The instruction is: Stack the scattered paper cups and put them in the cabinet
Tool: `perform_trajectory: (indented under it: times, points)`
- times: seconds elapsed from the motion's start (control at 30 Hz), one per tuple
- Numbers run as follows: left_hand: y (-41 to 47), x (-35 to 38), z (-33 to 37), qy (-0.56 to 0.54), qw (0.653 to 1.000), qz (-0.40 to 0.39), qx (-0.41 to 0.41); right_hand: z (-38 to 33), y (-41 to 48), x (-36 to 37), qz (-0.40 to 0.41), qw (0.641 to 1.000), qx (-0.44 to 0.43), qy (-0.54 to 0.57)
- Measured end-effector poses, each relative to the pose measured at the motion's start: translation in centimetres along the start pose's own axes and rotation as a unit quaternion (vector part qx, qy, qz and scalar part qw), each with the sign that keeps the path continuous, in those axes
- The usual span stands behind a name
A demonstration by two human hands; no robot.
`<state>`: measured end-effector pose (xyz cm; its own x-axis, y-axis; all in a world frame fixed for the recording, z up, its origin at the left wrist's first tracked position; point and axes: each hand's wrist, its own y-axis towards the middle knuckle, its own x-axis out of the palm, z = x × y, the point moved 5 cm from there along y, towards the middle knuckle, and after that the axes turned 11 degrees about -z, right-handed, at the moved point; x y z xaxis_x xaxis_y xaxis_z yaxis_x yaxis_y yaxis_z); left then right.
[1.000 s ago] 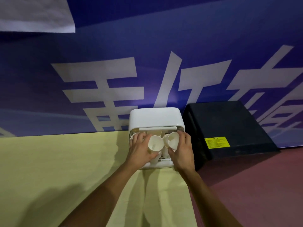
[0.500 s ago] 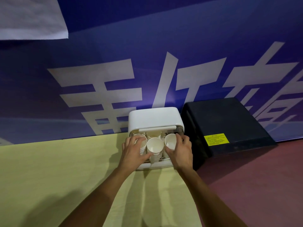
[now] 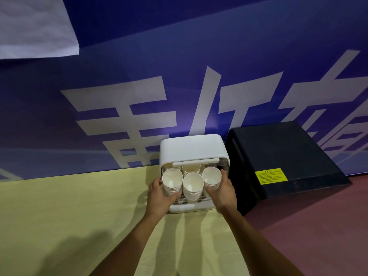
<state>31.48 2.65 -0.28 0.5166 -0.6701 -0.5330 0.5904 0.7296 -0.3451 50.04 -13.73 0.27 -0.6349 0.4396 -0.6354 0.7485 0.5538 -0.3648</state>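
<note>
A small white cabinet (image 3: 192, 148) stands on the yellow tablecloth (image 3: 69, 216) against the blue banner, its front open. Inside, on its rack, three stacks of white paper cups stand upright in a row: a left stack (image 3: 172, 181), a middle stack (image 3: 193, 186) and a right stack (image 3: 211, 177). A further cup stack (image 3: 191, 168) shows behind them. My left hand (image 3: 159, 197) curls round the left stack from the outside. My right hand (image 3: 224, 191) curls round the right stack. The middle stack stands free between them.
A black box (image 3: 282, 162) with a yellow label (image 3: 271, 176) sits close to the right of the cabinet. The blue banner (image 3: 179, 86) rises right behind both. A reddish surface (image 3: 318, 236) lies to the right of the tablecloth.
The cup stacks went from tilted to upright in a neat row inside the cabinet. Both hands slid from over the cups to the outer sides of the left and right stacks.
</note>
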Motion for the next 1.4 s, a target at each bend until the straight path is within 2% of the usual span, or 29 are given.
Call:
perform_trajectory:
  times: [0.17, 0.33, 0.47, 0.63, 0.77, 0.83, 1.2, 1.4]
  points:
    - [1.2, 1.2, -0.8, -0.076, 0.996, -0.002, -0.047, 0.2, 0.6, 0.0, -0.001, 1.000, -0.001, 0.030]
    - [1.7, 2.1, -0.8, -0.084, 0.994, 0.003, -0.077, 0.4, 0.6, -0.7, 0.012, 0.999, -0.006, 0.047]
    - [2.2, 2.9, -0.5, -0.095, 0.993, -0.017, -0.065, 0.1, 0.6, -0.9, 0.000, 0.997, -0.015, 0.075]
    - [2.4, 3.2, -0.3, -0.106, 0.992, -0.030, -0.063, 1.4, -0.6, 0.5, 0.006, 0.996, 0.042, 0.075]
    - [2.6, 3.3, -0.6, -0.102, 0.992, -0.045, -0.064, 1.9, -2.1, 3.1, -0.080, 0.995, 0.057, 0.034]
    - [2.9, 3.4, -1.0, -0.094, 0.992, -0.053, -0.066, 1.4, -2.4, 3.9, -0.096, 0.994, 0.045, 0.038]
    - [2.5, 2.8, -0.3, -0.046, 0.997, -0.052, -0.041, -1.1, -0.7, 3.9, -0.031, 0.999, 0.019, -0.001]
    - [3.2, 2.9, -1.0, -0.036, 0.997, -0.053, -0.036, -1.4, -0.3, 4.0, -0.036, 0.999, 0.033, -0.017]
